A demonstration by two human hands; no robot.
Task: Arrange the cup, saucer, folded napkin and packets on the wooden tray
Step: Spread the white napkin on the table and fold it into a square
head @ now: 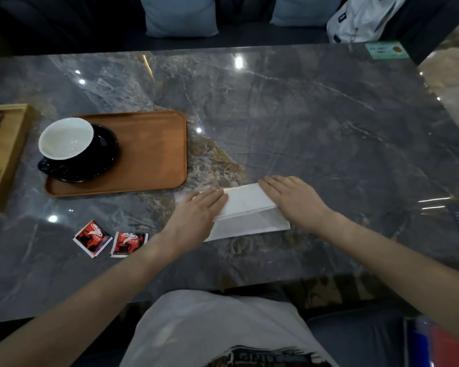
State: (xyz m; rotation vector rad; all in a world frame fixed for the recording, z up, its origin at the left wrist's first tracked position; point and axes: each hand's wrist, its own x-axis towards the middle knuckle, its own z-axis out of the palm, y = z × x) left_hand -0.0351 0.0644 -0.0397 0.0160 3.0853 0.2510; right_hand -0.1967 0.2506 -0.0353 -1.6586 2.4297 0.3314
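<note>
Both hands lie flat with straight fingers on the white napkin (245,207), the left hand (196,211) on its left end, the right hand (293,196) on its right, neither grip closed. The napkin rests on the grey bench (316,115), right of the wooden tray (154,152). Cup (64,140) on saucer (101,157) fills the tray's left half. Two red packets (110,241) lie near the bench's near edge

Print shows on the red packets (111,239) and the shirt (223,332), too blurred to read.
</note>
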